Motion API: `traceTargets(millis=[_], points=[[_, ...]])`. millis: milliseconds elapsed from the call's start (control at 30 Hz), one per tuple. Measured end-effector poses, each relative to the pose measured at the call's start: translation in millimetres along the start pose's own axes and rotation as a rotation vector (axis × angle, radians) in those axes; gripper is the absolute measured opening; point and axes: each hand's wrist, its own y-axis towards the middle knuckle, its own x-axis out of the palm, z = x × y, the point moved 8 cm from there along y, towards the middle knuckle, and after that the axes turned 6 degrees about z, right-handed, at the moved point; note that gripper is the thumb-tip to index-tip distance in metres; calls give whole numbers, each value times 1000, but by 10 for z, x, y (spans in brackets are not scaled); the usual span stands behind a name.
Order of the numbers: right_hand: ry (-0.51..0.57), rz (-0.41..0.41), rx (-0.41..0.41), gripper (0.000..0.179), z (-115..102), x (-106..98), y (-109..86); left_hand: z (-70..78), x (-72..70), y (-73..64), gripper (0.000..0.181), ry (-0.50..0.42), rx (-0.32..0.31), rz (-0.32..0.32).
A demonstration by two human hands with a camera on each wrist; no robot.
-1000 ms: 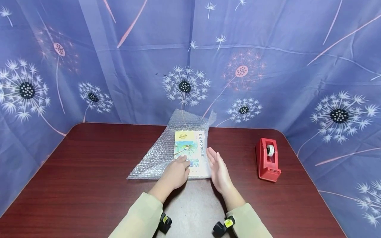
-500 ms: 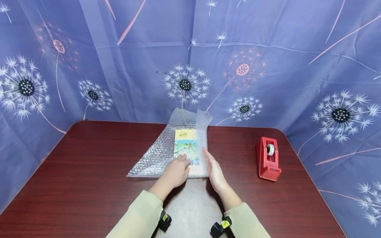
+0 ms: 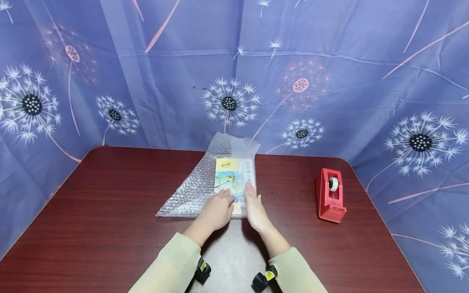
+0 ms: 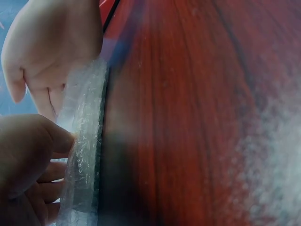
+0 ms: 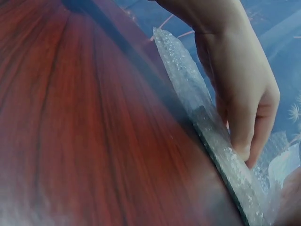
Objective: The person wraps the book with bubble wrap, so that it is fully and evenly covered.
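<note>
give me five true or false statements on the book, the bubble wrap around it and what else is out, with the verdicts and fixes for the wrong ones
1. The book lies on bubble wrap. True.
2. The left hand rests on the book. True.
3. The bubble wrap hides the whole cover of the book. False: the cover's left part is uncovered, and its right part shows through the bubble wrap.
4. The right hand is against the bubble wrap folded over the book's right side. True.
5. Nothing but the book and bubble wrap is on the table. False: a red tape dispenser stands to their right.
</note>
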Motion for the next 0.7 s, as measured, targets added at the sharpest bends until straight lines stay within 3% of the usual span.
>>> traceTargets(millis=[200,500,700], points=[[-179,-8,0,53,-55,73,-10,-9,5,2,43,-3,-12,17],[-197,-27,2,57,-69,101,-14,-9,10,6,39,-25,-9,16],[-242,-43,-43,50,-75,97,-19,-23,14,1,34,-31,5,27]])
